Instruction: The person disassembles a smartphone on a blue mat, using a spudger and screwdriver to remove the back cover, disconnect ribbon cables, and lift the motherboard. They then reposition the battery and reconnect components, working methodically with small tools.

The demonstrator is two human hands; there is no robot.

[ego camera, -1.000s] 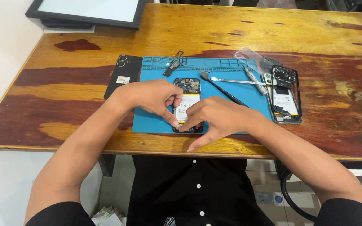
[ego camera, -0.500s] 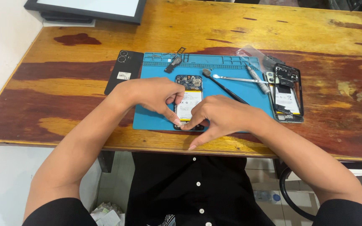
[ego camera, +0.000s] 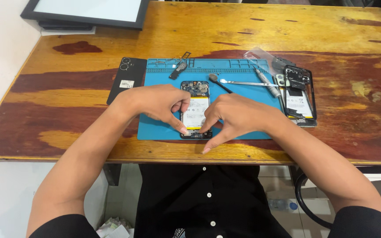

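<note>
An opened phone (ego camera: 195,105) with its back off, showing a white battery and a circuit board, lies on a blue work mat (ego camera: 159,114). My left hand (ego camera: 157,105) rests on the phone's left side, fingertips pressing near its lower end. From the right, my right hand (ego camera: 234,117) reaches in with fingertips touching the same lower end. Both hands pinch at the bottom of the phone; what is under the fingertips is hidden.
A black back cover (ego camera: 126,79) lies left of the mat. A second opened phone frame (ego camera: 300,94) sits at the mat's right edge. A metal spudger (ego camera: 243,83), a screwdriver (ego camera: 267,83), a small black part (ego camera: 178,70) and a clear bag (ego camera: 261,57) lie near the mat's top. A dark-framed panel (ego camera: 89,11) sits at the table's back left.
The view shifted slightly, so the table sits a little lower in the frame. Both hands stay at the phone's lower end with barely any movement.
</note>
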